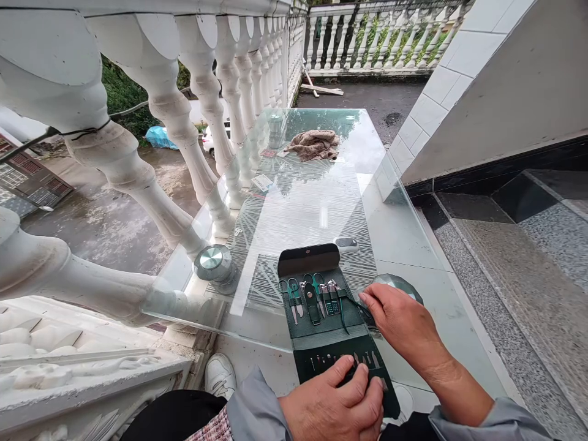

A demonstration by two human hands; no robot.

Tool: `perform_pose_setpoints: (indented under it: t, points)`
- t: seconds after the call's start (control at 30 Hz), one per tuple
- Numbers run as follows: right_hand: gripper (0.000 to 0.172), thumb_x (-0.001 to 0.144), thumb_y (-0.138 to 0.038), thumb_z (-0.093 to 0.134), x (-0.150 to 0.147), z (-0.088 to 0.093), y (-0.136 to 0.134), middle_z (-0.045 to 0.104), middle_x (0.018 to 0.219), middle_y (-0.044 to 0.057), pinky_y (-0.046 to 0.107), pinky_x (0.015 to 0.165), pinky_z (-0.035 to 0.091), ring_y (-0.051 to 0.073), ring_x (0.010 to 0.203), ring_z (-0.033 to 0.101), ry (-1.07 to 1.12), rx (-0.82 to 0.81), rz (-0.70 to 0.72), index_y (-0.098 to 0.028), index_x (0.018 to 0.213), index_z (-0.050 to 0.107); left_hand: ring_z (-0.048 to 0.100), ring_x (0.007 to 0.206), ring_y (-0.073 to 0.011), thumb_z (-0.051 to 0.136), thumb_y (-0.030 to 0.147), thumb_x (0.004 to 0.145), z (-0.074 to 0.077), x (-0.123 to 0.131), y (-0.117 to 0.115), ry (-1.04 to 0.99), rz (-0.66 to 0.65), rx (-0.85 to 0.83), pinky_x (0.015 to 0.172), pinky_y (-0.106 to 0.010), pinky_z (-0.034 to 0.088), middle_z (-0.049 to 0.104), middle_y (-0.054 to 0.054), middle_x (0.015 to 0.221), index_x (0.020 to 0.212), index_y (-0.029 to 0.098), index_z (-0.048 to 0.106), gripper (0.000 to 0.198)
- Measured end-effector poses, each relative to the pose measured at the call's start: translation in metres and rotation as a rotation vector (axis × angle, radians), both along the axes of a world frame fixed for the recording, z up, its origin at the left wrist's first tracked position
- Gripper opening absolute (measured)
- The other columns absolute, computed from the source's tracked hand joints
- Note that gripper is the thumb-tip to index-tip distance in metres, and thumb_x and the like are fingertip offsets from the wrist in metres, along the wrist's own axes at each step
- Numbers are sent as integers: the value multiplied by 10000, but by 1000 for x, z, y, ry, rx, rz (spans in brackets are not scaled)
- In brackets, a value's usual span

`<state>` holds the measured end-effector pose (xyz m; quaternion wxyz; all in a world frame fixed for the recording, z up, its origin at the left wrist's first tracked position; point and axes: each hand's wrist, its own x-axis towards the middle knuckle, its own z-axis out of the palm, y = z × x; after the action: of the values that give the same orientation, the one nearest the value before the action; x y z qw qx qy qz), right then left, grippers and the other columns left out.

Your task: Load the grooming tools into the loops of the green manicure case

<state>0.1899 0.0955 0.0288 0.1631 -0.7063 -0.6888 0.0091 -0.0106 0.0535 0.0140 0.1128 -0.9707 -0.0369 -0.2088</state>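
A dark green manicure case [316,344] lies unfolded over the near edge of the glass table. Its upper panel holds several tools under straps: small scissors [293,297], a strapped leather sheath [311,303] and nail clippers [331,300]. Slim metal tools [321,361] line the lower panel, partly covered by my left hand [337,398]. That hand's curled fingers grip the lower panel; its thumb is mostly hidden. At the case's right side, my right hand [402,321] pinches a thin dark item [362,309], whose kind I cannot make out.
The glass tabletop [404,245] rests on faceted supports [215,266]. A brown cloth [315,145], a card [263,182] and a dark oval object [346,242] are in view beyond the case. White balusters [160,92] stand left; stone steps [505,245] rise right.
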Motion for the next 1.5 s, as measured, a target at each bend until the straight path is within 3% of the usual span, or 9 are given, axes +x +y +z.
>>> perform_pose_setpoints:
  t: [0.27, 0.63, 0.87, 0.97, 1.13, 1.37, 1.5]
  points:
    - [249, 887, -348, 452, 0, 0, 0, 596, 670, -7, 275, 608, 350, 163, 650, 519, -3, 21, 5, -220, 680, 508, 506, 1120, -280, 439, 221, 919, -4, 1, -2, -37, 22, -6, 986, -518, 368, 560, -104, 1218, 1109, 141, 613, 269]
    - [305, 905, -370, 398, -1, 1, 0, 589, 643, -2, 271, 576, 329, 156, 624, 520, -10, 62, -5, -219, 663, 505, 508, 1129, -255, 444, 210, 925, 4, -1, 0, -30, 7, 2, 964, -470, 406, 566, -103, 1225, 1154, 156, 582, 273]
    - [315, 898, -408, 397, 1, 4, 1, 560, 592, -19, 257, 540, 297, 146, 578, 488, 55, 57, -64, -220, 665, 496, 581, 969, -157, 396, 278, 959, 4, -2, -3, -87, -172, 4, 862, -265, 468, 635, -67, 1070, 1014, 155, 644, 282]
    - [312, 899, -416, 389, 2, 4, 1, 571, 610, -17, 255, 555, 307, 149, 595, 496, 80, 50, -77, -222, 683, 505, 595, 890, -139, 394, 308, 959, 1, -3, -5, -82, -186, 1, 787, -228, 487, 644, -80, 1020, 967, 138, 656, 313]
    - [338, 901, -430, 373, 1, 4, 2, 571, 602, -11, 257, 550, 303, 149, 587, 498, 82, 62, -69, -218, 677, 512, 601, 924, -164, 439, 308, 940, -4, -3, -9, -23, -155, 18, 774, -258, 500, 630, -97, 1076, 1027, 148, 626, 261]
    - [356, 907, -421, 364, 1, 8, 2, 592, 612, 3, 263, 545, 301, 149, 576, 504, 95, 81, -60, -216, 668, 530, 518, 1142, -203, 435, 331, 943, -18, 5, -15, 75, -139, 6, 952, -354, 430, 571, -77, 1238, 1124, 220, 558, 246]
    - [357, 908, -418, 365, 2, 10, 1, 591, 613, 2, 264, 548, 307, 147, 582, 508, 95, 91, -60, -217, 665, 532, 497, 1161, -213, 442, 310, 934, -13, 3, -12, 63, -123, 15, 970, -367, 412, 567, -83, 1246, 1132, 204, 570, 258]
